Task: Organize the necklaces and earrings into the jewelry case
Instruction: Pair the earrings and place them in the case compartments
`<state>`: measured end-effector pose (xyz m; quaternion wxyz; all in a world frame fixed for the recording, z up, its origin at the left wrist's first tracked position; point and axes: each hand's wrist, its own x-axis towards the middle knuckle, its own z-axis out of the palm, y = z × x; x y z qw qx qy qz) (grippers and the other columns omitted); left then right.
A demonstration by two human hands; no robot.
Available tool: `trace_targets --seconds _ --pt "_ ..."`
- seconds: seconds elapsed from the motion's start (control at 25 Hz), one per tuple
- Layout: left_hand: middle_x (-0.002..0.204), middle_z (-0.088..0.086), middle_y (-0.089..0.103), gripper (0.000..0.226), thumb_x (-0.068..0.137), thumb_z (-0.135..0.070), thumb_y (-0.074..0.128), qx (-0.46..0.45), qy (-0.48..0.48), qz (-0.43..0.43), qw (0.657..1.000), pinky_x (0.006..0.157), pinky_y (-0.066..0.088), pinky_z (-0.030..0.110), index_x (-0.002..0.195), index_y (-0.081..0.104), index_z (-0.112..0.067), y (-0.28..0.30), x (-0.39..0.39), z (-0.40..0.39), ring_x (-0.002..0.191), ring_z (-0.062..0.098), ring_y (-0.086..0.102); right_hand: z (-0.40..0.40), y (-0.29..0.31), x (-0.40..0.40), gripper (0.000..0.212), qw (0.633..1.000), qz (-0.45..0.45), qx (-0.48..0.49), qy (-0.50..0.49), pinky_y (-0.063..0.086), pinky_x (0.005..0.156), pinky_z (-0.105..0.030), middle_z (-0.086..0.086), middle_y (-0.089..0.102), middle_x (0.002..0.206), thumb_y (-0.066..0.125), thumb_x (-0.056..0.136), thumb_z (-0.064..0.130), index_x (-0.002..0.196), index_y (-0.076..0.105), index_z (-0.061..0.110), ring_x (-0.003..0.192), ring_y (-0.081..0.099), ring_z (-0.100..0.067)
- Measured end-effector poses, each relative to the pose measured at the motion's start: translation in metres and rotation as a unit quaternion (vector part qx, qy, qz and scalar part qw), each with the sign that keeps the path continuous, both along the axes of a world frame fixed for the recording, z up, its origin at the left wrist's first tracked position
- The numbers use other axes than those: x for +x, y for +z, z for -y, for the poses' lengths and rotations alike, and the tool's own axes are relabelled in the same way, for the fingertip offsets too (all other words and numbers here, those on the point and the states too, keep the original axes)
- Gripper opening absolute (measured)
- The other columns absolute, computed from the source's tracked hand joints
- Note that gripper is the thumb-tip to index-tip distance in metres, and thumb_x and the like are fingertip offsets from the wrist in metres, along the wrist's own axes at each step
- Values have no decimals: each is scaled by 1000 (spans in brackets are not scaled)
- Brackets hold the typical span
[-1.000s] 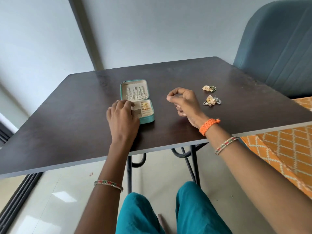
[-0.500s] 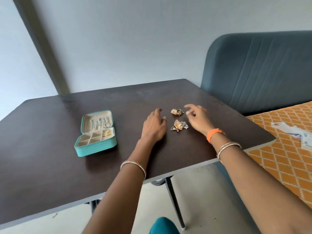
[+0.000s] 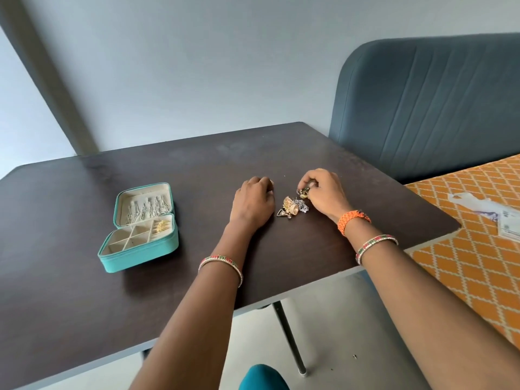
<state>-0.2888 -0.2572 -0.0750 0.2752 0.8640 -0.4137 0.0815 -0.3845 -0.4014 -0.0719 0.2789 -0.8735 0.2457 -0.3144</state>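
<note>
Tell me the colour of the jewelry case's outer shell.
Teal, on the jewelry case, in the head view.

Orange woven wristband, beaded bangles, teal trousers

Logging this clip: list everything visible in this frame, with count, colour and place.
case: one, teal, open on the table's left, gold earrings in one compartment, chains in the lid
loose earrings: small heap, gold and silver, between the hands
table: one, dark brown
chair: one, blue-grey, behind the table at right
bedsheet: orange, white lattice, right
papers: on the bedsheet
left hand: rests on the table
right hand: pinches an earring
</note>
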Motion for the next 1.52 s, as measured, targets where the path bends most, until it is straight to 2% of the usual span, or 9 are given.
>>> trace_targets --seconds 0.12,0.2,0.36,0.6,0.76,0.92,1.12,1.32,1.52 --pt "107 12 59 22 90 -12 44 -23 6 -26 999 79 45 38 104 61 -7 2 -1 -4 100 33 54 7 -2 2 37 998 40 58 -2 52 80 -34 -4 65 83 38 80 -11 83 66 13 83 60 -18" --pt "106 12 61 24 89 -8 43 -38 2 -38 999 77 47 38 101 63 -8 4 -1 -6 98 34 56 5 -3 2 21 994 30 107 13 52 80 -32 5 63 77 52 83 2 85 68 16 79 59 -12" --pt "109 11 63 26 87 -4 44 -48 -1 -33 998 78 49 39 102 64 -11 8 -5 -9 99 35 57 0 -3 0 11 997 -52 46 41 49 81 -27 14 63 79 66 80 18 87 73 24 87 62 -12" --pt "107 6 66 29 83 -2 45 -65 -24 -42 997 73 45 34 101 65 -14 11 -8 -10 98 30 57 5 1 -7 30 977 87 181 70 51 77 -24 -4 68 103 57 84 -4 99 64 20 92 63 -15" --pt "107 5 67 31 82 -1 45 -69 -32 -40 996 73 45 35 100 65 -15 12 -10 -11 98 30 58 5 4 -8 44 961 103 238 98 54 82 -30 -7 62 119 43 89 -10 125 53 13 92 67 -22" --pt "106 5 67 33 82 -1 43 -61 -26 -40 997 71 44 34 100 65 -17 10 -8 -10 97 31 58 5 2 -8 58 969 90 211 88 52 87 -27 -6 62 122 32 87 -16 134 47 14 94 69 -21" --pt "106 5 67 34 81 0 43 -58 -23 -42 997 69 42 31 100 65 -18 9 -7 -9 97 30 58 5 1 -7 66 975 67 184 101 47 95 -22 -5 67 115 32 81 -22 132 50 16 106 63 -16" --pt "106 4 68 31 84 -2 44 -60 -24 -37 997 68 41 31 100 65 -19 8 -6 -8 96 29 59 4 2 -9 46 977 76 189 59 50 90 -25 -1 67 103 51 86 -8 125 55 17 101 63 -14" --pt "108 3 67 28 87 -6 46 -61 -24 -37 997 70 42 30 102 65 -19 6 -5 -8 100 27 58 -3 3 -8 9 995 -2 96 -14 38 96 -34 -2 56 112 67 75 18 84 68 21 117 47 -23"
